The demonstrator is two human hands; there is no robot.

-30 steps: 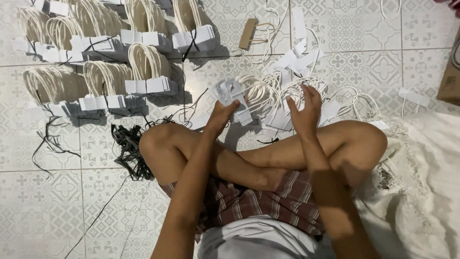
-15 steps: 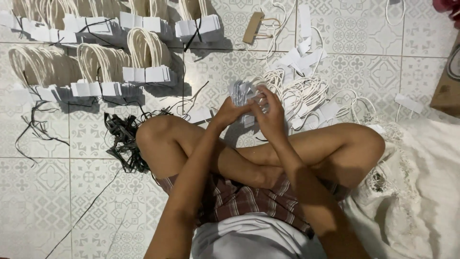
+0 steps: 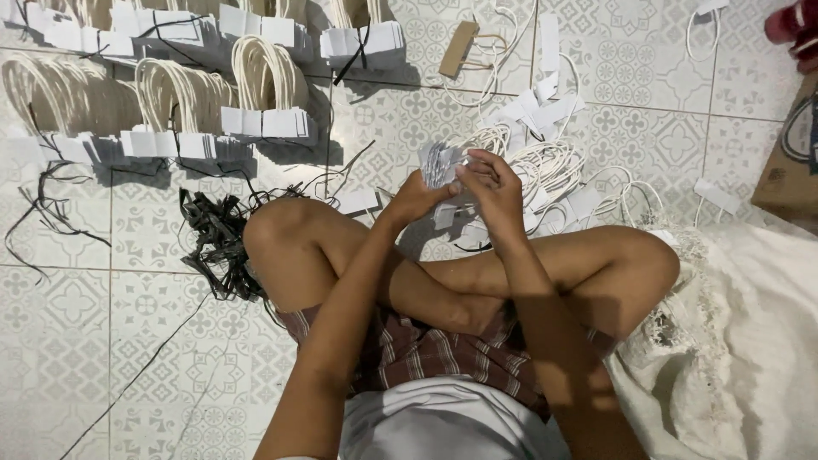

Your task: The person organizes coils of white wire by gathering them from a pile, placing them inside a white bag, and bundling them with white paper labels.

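the step in hand looks like gathering and squaring up a small stack of white paper tags with cream cord loops point(image 3: 440, 162), held up in front of the crossed knees, above the patterned tile floor point(image 3: 102, 341). the left hand point(image 3: 417, 198) has its grip closed around the lower edge of the stack, thumb pressed to its face. the right hand point(image 3: 492, 189) curls over from the other side, fingers bent and touching the same stack, so both grips are closed on it. both forearms reach forward over the legs, wrists bent inward and almost meeting.

by my judgement the next move calls for keeping the tags level while the cords hang free, since a loose pile of white tags and cords point(image 3: 554, 166) lies just beyond the hands. finished bundles of looped cord with white tags point(image 3: 260, 94) stand in rows to the left, and a tangle of black plastic strips point(image 3: 217, 238) sits beside the left knee.
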